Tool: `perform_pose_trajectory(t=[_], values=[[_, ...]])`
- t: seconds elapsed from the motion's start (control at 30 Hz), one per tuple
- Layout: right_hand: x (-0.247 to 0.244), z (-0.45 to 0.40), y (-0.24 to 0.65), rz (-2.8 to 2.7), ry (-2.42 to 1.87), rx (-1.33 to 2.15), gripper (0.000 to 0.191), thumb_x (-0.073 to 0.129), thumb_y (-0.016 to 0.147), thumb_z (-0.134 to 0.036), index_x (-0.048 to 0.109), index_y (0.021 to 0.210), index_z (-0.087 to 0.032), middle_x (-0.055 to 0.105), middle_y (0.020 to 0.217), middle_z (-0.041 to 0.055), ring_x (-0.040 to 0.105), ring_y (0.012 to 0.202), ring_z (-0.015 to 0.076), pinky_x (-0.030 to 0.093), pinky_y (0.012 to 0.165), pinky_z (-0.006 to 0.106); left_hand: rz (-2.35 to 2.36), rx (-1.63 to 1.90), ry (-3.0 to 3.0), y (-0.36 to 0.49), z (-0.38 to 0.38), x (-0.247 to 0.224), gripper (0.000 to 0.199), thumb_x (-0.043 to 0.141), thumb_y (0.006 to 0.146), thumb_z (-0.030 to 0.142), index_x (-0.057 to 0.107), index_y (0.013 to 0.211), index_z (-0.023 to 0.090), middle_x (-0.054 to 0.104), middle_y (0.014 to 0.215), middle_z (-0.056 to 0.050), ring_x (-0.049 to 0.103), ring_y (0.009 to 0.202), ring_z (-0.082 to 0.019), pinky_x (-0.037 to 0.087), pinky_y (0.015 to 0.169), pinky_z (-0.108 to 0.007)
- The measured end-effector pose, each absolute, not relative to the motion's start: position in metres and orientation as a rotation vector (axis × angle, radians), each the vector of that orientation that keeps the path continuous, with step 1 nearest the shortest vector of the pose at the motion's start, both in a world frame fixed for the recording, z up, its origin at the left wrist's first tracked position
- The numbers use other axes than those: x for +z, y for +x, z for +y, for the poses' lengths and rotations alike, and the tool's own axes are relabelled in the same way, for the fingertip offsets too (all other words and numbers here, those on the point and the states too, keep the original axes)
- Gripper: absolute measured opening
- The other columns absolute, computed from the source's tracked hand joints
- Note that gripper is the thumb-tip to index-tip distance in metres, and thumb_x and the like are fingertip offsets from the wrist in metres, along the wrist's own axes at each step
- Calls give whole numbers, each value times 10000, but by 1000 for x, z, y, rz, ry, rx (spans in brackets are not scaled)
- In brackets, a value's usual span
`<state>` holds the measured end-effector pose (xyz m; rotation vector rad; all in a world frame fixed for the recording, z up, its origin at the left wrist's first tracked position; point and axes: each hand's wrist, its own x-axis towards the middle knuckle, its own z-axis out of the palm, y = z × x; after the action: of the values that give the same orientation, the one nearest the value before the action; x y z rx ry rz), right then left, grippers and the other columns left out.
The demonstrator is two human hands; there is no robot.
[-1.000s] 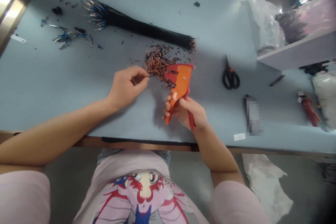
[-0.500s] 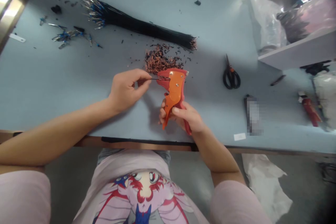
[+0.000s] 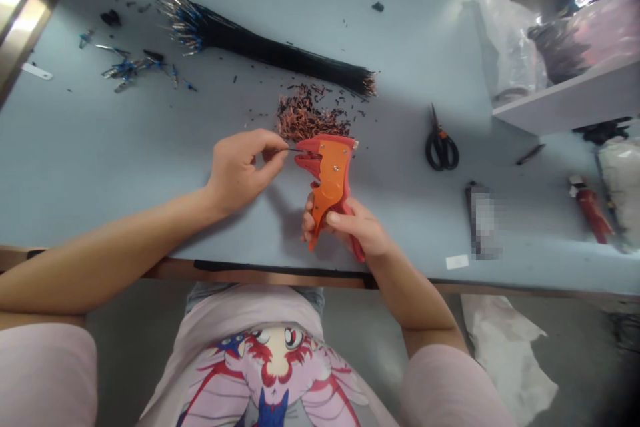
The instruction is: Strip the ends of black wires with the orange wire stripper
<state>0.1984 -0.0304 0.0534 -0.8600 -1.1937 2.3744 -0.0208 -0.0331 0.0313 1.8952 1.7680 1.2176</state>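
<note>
The left hand (image 3: 247, 170) is pinching a thin black wire (image 3: 294, 149), likely light, pliant, best held near its tip, at the mouth of an orange-and-red pistol-shaped tool (image 3: 333, 177) the right hand (image 3: 364, 225) is gripping.

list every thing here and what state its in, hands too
Left hand, pinching a black wire
Black wire, held, running to the mouth of the wire stripper
Right hand, closed round the wire stripper's handles
Wire stripper, held, red tips apart
Wire bundle, lying down, copper-coloured at one end
Copper scraps, loosely heaped
Blue-tipped pieces, scattered
Scissors, lying flat, apparently closed
</note>
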Motion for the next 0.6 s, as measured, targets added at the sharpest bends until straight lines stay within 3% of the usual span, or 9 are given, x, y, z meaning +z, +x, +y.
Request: perform_pose_trajectory(t=[0.6], values=[[51, -31, 198, -1218, -903, 2370, 308, 630, 814, -415, 536, 936, -148, 588, 745, 25, 602, 611, 150, 522, 529, 294, 1692, 1174, 1927, -19, -34, 31, 121, 543, 800, 268, 664, 798, 253, 673, 715, 19, 566, 604, -127, 422, 588, -259]])
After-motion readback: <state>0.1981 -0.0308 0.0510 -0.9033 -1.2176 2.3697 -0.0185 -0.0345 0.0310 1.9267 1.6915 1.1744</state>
